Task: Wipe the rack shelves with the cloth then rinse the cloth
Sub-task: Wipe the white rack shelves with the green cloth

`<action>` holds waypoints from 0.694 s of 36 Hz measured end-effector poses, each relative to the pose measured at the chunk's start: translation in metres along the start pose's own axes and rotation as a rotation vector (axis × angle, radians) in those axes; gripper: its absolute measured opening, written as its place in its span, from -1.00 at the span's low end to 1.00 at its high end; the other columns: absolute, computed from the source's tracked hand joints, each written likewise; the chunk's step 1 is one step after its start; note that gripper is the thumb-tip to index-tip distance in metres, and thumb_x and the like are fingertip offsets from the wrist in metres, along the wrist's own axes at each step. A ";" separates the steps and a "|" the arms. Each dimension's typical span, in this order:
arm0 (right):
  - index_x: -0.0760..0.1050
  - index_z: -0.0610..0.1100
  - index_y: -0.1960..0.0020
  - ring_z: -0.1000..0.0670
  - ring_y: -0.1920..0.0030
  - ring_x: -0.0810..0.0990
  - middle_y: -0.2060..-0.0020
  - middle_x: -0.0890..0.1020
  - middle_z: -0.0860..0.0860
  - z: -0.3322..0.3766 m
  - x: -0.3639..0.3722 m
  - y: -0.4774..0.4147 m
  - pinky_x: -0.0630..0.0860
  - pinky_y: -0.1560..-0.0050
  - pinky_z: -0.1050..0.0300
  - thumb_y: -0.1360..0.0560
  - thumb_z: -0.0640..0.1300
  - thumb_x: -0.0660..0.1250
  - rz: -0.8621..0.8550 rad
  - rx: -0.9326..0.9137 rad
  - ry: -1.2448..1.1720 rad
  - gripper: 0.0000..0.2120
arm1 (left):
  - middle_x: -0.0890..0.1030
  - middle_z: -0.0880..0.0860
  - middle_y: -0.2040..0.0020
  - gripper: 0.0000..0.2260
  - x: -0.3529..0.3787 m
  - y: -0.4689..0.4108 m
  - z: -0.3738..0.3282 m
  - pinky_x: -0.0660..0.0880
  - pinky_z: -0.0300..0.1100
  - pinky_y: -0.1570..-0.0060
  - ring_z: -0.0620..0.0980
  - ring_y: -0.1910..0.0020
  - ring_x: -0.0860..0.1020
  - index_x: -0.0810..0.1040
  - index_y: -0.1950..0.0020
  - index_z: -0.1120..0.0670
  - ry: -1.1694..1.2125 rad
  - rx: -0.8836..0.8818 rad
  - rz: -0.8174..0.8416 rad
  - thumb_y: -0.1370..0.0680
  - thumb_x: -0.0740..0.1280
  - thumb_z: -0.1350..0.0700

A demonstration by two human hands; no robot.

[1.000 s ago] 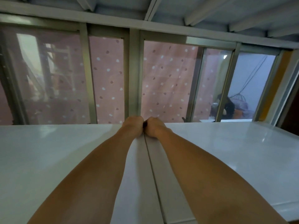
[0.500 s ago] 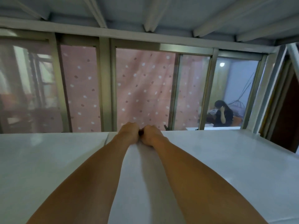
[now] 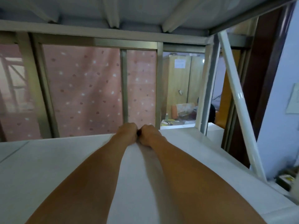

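This step goes best with both fists kept low and pressed flat, dragging the cloth (image 3: 138, 135) along the far edge of the rack shelf (image 3: 48, 167) in overlapping strokes. At centre frame the left hand (image 3: 127, 133) and right hand (image 3: 150, 135) sit knuckle to knuckle, fingers clenched downward. Only a dark sliver, probably the cloth, shows pinched between them; the rest is hidden beneath.

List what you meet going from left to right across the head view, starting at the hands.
Left hand → right hand → wooden cupboard → slanted white bar → paper sheet on the wall.
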State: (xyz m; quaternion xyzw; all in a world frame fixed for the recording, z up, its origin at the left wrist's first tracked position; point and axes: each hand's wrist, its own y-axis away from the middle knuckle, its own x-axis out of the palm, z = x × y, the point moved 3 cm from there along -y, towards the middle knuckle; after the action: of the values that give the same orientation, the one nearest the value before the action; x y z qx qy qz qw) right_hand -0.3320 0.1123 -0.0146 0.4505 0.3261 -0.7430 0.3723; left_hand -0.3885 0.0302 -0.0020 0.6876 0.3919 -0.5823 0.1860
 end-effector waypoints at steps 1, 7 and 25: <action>0.60 -0.16 -0.20 -0.23 -0.11 0.61 -0.13 0.61 -0.20 -0.012 -0.005 0.000 0.55 -0.09 -0.04 -0.55 0.00 0.23 -0.002 0.006 -0.003 -0.65 | 0.62 0.21 -0.10 -0.79 0.003 -0.001 -0.013 0.55 -0.05 -0.06 0.19 -0.04 0.61 0.64 -0.11 0.20 -0.007 0.003 0.008 -0.57 0.28 0.18; 0.57 -0.20 -0.23 -0.24 -0.16 0.59 -0.16 0.62 -0.20 -0.074 -0.028 -0.001 0.51 -0.10 -0.01 -0.57 -0.06 0.20 0.003 0.041 0.029 -0.66 | 0.62 0.21 -0.14 -0.77 0.018 -0.008 -0.076 0.51 -0.06 -0.09 0.21 -0.10 0.59 0.64 -0.15 0.17 -0.017 0.050 0.022 -0.57 0.26 0.18; 0.55 -0.15 -0.27 -0.21 -0.23 0.56 -0.20 0.58 -0.17 -0.184 -0.078 0.014 0.49 -0.12 0.03 -0.58 -0.18 0.18 -0.149 0.145 0.195 -0.69 | 0.63 0.28 -0.11 -0.78 0.051 -0.027 -0.196 0.48 -0.06 -0.02 0.26 -0.10 0.58 0.62 -0.07 0.26 0.054 0.325 0.009 -0.52 0.23 0.27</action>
State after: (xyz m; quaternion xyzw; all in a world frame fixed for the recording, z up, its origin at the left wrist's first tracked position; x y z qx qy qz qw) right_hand -0.2173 0.2768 -0.0159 0.5210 0.3389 -0.7428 0.2489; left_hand -0.2793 0.2032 0.0047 0.7256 0.2945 -0.6186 0.0645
